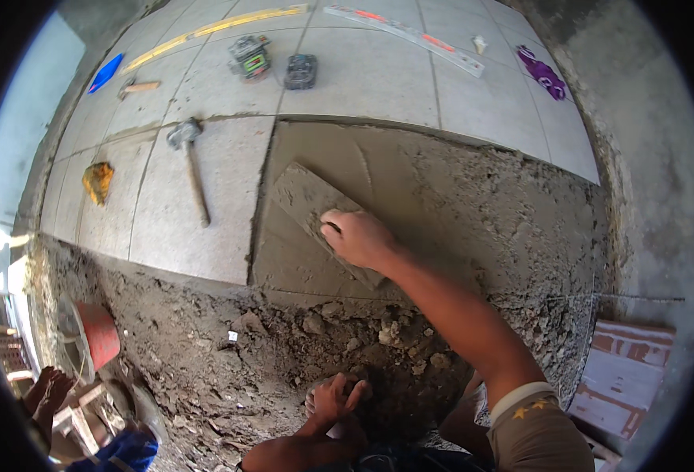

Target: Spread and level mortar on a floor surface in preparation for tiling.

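My right hand [356, 237] is closed round the handle of a long, flat, mortar-covered float [303, 197]. The float lies slantwise on a bed of wet grey mortar [410, 185], which is smooth around it and rougher to the right. Low in the middle, my left hand [329, 401] is held near my body with its fingers curled; a greyish shape shows beside them, too unclear to name. Left of the mortar, a laid tile [205, 252] borders it, with a wooden-handled mallet [193, 169] lying on top.
Across the far tiles lie a yellow level [213, 27], a straightedge [406, 38], a laser level [250, 59], a dark battery-like block [301, 71], a small hammer [138, 87] and a purple cloth [541, 72]. A red bucket [99, 334] and another person's hand [48, 389] are at left.
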A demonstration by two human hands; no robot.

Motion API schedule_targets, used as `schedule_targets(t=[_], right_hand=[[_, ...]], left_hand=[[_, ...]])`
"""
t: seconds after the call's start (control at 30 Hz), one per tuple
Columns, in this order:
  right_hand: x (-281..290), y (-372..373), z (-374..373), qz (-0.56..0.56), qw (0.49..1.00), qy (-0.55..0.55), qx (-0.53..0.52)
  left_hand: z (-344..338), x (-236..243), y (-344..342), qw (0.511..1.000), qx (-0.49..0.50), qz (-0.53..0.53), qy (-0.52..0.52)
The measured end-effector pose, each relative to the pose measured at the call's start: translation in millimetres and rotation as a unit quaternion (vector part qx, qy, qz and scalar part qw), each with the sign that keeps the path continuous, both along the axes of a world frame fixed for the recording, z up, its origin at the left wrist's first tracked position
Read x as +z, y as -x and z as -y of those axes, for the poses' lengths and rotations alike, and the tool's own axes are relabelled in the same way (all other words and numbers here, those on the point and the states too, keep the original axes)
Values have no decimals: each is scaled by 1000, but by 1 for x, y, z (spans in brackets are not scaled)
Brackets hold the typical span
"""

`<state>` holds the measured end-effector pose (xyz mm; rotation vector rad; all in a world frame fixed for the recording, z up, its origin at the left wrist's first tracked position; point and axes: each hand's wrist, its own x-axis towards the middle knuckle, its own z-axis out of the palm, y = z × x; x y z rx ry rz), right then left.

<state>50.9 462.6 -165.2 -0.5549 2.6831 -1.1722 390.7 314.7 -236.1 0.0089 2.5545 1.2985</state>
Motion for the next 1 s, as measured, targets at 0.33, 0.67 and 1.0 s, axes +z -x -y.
schedule_targets(t=[0.33,0.67,1.0], right_hand=[[-3,3,-218,-78,960,-112,-243],[46,-33,-333,216,842,132,-477],[18,10,-253,263,887,133,-357]], left_hand=[[-2,-4,-1,997,17,76,-11],[-6,-5,7,999,-8,-37,-5],[-10,0,12,1000,4,-4,10]])
